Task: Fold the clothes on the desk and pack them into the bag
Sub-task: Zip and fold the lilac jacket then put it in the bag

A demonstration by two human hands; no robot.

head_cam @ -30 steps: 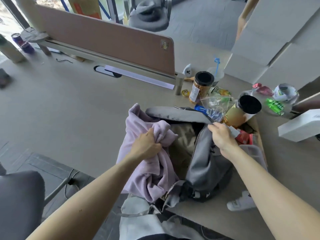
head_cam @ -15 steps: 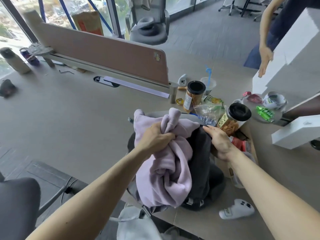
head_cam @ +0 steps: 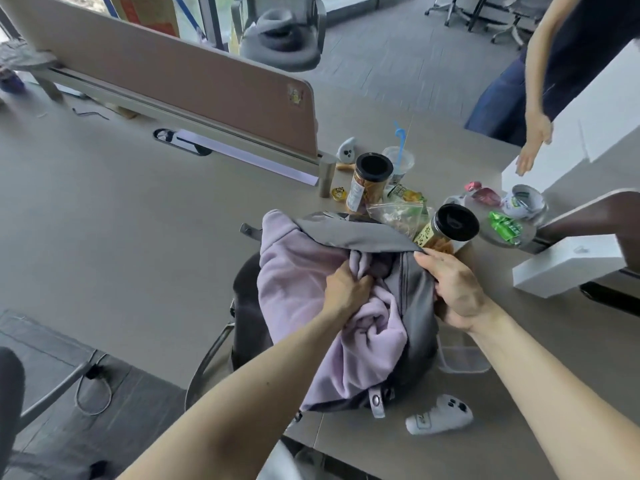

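Observation:
A grey backpack (head_cam: 420, 327) stands open at the near edge of the beige desk (head_cam: 114, 216). A bunched lilac fleece garment (head_cam: 298, 289) fills its mouth and spills over the left side, with its top tucked under the bag's grey flap (head_cam: 353, 233). My left hand (head_cam: 346, 289) grips a fold of the lilac garment at the bag's opening. My right hand (head_cam: 453, 289) holds the bag's right rim by the zipper, fingers curled round the fabric.
Behind the bag stand two black-lidded snack jars (head_cam: 369, 181), a plastic cup (head_cam: 398, 161) with a blue straw and snack packets. A white box (head_cam: 568, 268) lies at right, a white controller (head_cam: 440, 417) in front. Another person (head_cam: 540, 77) stands at far right. A divider panel (head_cam: 173, 71) crosses the desk.
My left hand has pushed the lilac garment down into the bag, under the grey flap. My right hand stays on the bag's right rim. The other person has come nearer.

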